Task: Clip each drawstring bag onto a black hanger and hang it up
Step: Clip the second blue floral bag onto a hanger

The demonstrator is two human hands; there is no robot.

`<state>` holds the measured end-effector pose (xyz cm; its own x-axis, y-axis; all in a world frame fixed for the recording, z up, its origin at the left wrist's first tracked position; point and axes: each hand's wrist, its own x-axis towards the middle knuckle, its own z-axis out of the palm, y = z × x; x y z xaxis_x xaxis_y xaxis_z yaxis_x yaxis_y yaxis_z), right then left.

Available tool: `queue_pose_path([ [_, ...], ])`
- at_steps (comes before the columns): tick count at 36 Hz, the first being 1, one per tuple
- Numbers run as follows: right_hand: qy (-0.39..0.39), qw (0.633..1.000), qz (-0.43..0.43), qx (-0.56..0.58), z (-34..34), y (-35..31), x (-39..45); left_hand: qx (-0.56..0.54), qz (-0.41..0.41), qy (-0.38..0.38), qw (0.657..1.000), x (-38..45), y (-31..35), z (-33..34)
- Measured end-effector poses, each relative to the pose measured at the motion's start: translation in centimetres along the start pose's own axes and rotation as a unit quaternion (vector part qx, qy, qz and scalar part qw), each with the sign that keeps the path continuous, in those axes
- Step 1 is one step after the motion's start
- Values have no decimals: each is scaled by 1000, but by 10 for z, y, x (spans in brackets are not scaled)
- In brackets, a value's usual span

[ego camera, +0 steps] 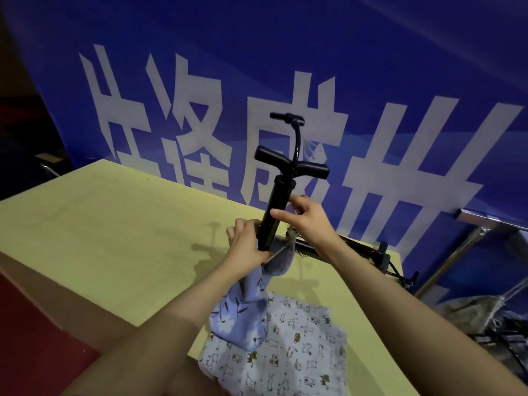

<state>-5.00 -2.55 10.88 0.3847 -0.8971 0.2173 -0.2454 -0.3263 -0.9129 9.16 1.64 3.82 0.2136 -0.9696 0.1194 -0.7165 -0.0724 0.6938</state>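
A black hand pump (278,201) with a T-handle and a curved hose stands upright, its lower end inside a blue floral drawstring bag (243,318). My left hand (245,244) grips the bag's gathered mouth around the pump's base. My right hand (308,221) pinches the pump barrel between thumb and forefinger, just above the bag. Under the blue bag a second drawstring bag (300,347), pale with a cat print, lies flat on the yellow table (114,224). Black hangers (371,252) lie on the table behind my right wrist, partly hidden.
A blue banner (257,52) with large white characters hangs right behind the table. To the right stand a metal rail (485,221) and a grey net-like bundle (471,307) on the floor. The table's left edge drops to a red floor.
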Motion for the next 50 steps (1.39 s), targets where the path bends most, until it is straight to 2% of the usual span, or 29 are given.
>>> queue_pose_path([
  [7,-48,997,57,-35,13,37,-9,-48,27,-35,998,0,4,-13],
  [12,-63,995,72,-42,19,47,-11,-139,9,-16,990,2,-2,-14],
  [16,-72,993,79,-51,19,53,-5,-220,29,43,974,6,-3,-18],
  [19,-83,991,82,-60,19,58,-2,-242,85,110,960,7,10,-28],
  [26,-126,986,92,-65,9,66,3,-125,155,115,973,23,26,-33],
  [28,-138,981,82,-105,3,69,5,-102,177,125,971,26,27,-31],
  [30,-148,967,68,-195,-3,75,11,-63,197,144,968,28,28,-27],
  [32,-167,932,44,-319,-11,77,14,-27,210,164,963,30,27,-24],
  [35,-205,845,-6,-493,-22,71,10,34,236,187,953,34,27,-23],
  [37,-209,798,-38,-564,-28,65,7,61,251,193,947,35,29,-24],
  [39,-188,775,-72,-598,-32,62,6,85,262,189,942,36,32,-24],
  [41,-158,774,-89,-606,-34,59,7,107,273,179,939,36,35,-23],
  [46,-13,818,-130,-560,-42,51,9,132,279,167,936,37,36,-24],
  [50,-34,819,-162,-550,-50,37,11,160,284,169,930,39,34,-25],
])
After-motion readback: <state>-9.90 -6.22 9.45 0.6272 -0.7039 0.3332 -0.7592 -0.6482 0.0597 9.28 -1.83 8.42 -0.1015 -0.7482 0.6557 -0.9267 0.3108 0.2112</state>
